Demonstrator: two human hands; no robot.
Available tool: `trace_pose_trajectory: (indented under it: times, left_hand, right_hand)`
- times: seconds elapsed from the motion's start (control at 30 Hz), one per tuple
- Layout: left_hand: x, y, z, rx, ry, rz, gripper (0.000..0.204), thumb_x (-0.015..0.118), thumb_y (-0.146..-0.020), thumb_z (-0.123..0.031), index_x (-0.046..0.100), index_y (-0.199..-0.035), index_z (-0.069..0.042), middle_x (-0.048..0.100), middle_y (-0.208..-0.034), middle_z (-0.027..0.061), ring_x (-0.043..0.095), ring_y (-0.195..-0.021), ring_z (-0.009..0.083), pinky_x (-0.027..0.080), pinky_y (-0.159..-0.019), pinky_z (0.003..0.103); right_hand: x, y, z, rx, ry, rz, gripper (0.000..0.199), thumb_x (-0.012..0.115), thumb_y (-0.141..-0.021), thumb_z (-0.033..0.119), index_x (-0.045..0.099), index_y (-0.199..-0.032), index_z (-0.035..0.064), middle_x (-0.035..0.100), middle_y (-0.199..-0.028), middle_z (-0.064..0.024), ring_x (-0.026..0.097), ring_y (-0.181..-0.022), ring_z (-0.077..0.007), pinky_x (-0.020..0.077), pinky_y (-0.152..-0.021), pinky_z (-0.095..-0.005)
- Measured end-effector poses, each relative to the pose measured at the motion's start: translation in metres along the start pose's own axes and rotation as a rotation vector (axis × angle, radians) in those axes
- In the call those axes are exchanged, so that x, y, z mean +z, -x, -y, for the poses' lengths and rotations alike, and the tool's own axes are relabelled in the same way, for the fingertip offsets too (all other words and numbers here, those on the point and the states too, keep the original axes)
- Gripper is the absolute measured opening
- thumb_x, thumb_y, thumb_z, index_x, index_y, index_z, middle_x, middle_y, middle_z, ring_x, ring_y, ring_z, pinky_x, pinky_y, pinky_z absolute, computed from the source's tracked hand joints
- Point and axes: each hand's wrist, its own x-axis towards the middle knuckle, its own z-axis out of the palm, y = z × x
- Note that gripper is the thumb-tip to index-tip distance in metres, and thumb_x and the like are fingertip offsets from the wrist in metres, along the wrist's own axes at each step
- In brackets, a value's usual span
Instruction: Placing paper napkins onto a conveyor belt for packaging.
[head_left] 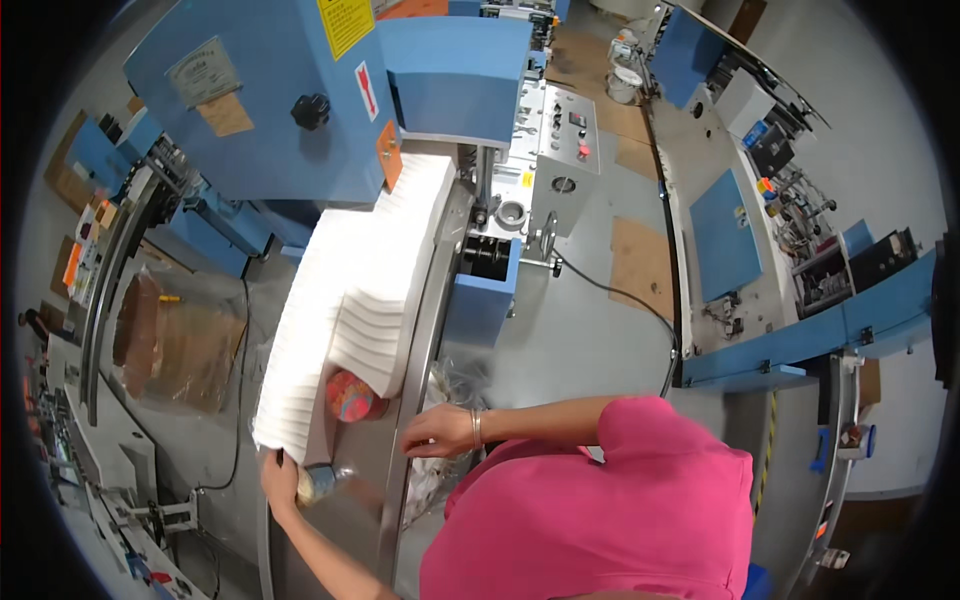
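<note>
Two long rows of ribbed white pieces (pixel 310 300), perhaps folded paper or padding, lie packed side by side on a metal trough (pixel 385 440). My left hand (pixel 279 482) is closed on the near left end of the longer row, its fingertips partly hidden. Beside it sits a small brush-like piece (pixel 318 482) with a blue-grey part and a pale end. A round red and multicoloured object (pixel 351 396) stands against the near end of the shorter row. My right hand (pixel 440 432) hovers at or rests on the trough's right edge, fingers loosely bent and holding nothing.
A blue machine housing (pixel 270 100) overhangs the far end of the rows. Behind it is a control box (pixel 568 135) with knobs and a red button. Clear plastic (pixel 440 470) bunches under the trough's right side. A black cable (pixel 625 295) crosses the floor toward another machine (pixel 725 235).
</note>
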Motion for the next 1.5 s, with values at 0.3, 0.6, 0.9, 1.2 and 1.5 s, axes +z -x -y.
trace_pose_trajectory:
  times: [0.3,0.6,0.9,1.2,1.5]
  left_hand:
    - [0.039,0.01,0.046,-0.168,0.743,0.063,0.031,0.054,-0.089,-0.007,0.051,-0.119,-0.001,0.06,-0.1,0.0075,0.058,-0.085,0.0137,0.049,-0.063,0.026]
    - [0.036,0.03,0.003,-0.428,1.024,0.218,0.075,0.053,-0.09,-0.018,0.005,-0.148,-0.017,0.058,-0.104,0.0148,0.064,-0.065,0.0182,0.054,-0.051,0.029]
    - [0.036,0.02,-0.003,-0.484,1.256,-0.171,0.048,0.044,-0.095,-0.038,0.044,-0.133,-0.008,0.059,-0.11,0.0033,0.058,-0.092,0.0146,0.046,-0.075,0.027]
    - [0.052,-0.003,-0.027,-0.32,1.216,-0.241,0.08,0.042,-0.092,-0.056,0.017,-0.145,-0.001,0.025,-0.149,0.0125,0.024,-0.137,0.0239,0.019,-0.111,0.035]
    - [0.056,-0.002,-0.031,-0.325,1.24,-0.328,0.081,0.044,-0.092,-0.056,0.02,-0.144,0.0,0.027,-0.149,0.0128,0.025,-0.137,0.0233,0.019,-0.111,0.035]
  right_hand:
    - [-0.035,-0.014,0.011,-0.093,-0.127,0.182,0.015,0.062,-0.087,0.024,0.064,-0.092,0.0099,0.064,-0.085,-0.0075,0.062,-0.079,-0.0261,0.0481,-0.066,-0.0359]
    - [-0.113,-0.069,0.039,0.01,-0.258,0.228,0.011,0.065,-0.085,0.012,0.068,-0.091,0.004,0.067,-0.08,-0.0072,0.065,-0.069,-0.0162,0.05,-0.061,-0.0272]
    - [-0.175,-0.136,-0.011,0.09,0.312,-0.215,0.014,0.061,-0.085,0.015,0.066,-0.092,0.0036,0.066,-0.081,-0.011,0.06,-0.064,-0.018,0.0489,-0.062,-0.0293]
    - [-0.101,-0.145,-0.004,-0.406,0.423,0.085,0.021,0.072,-0.071,0.015,0.066,-0.091,0.0112,0.064,-0.088,-0.0058,0.061,-0.085,-0.0254,0.0491,-0.074,-0.0347]
    - [-0.004,-0.115,-0.007,-0.512,0.877,0.116,0.05,0.072,-0.064,0.027,0.055,-0.107,0.0069,0.05,-0.122,-0.0181,0.046,-0.116,-0.0322,0.0361,-0.099,-0.0417]
